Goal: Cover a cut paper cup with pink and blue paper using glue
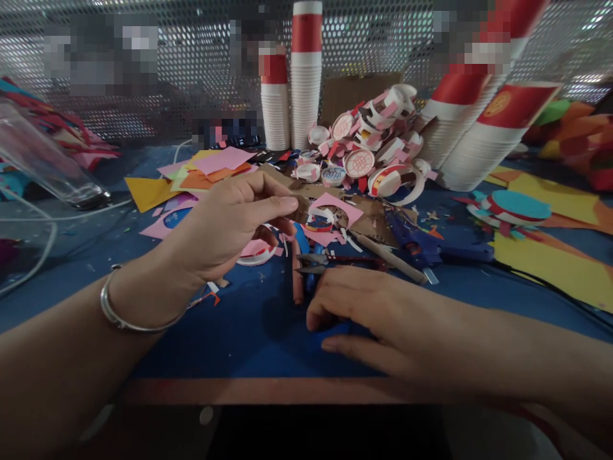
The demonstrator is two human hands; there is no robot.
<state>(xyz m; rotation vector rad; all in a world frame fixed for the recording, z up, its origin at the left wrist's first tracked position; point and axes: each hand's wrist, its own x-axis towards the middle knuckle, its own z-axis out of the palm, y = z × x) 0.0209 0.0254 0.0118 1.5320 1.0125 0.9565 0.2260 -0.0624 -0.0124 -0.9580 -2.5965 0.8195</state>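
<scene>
In the head view, we have both bare hands over the blue tabletop (215,351). Our left hand (223,220), with a silver bangle (112,310) at the wrist, is raised above the paper scraps. Its grip is together, thumb against index finger, though we cannot tell if something thin is between them. Just beyond those fingertips lie a pink paper with a round cut-out (338,203) and a small white-and-red ring (325,227).

Our right hand (366,310) is low near the front edge, its grip apart, with the fingers curled and the thumb below them. A blue piece (332,330) shows between them; we cannot tell if we touch it. Just beyond the knuckles, the snips (347,259) point their parted blades left, towards a reddish-brown stick (297,278).

A blue glue gun (421,246) lies beyond our right hand. Farther back, a heap of cut cup pieces (364,144) sits between upright cup stacks (305,96) and leaning cup stacks (483,137). A turquoise-topped round piece (520,206) rests at the right, near yellow paper (555,268).
</scene>
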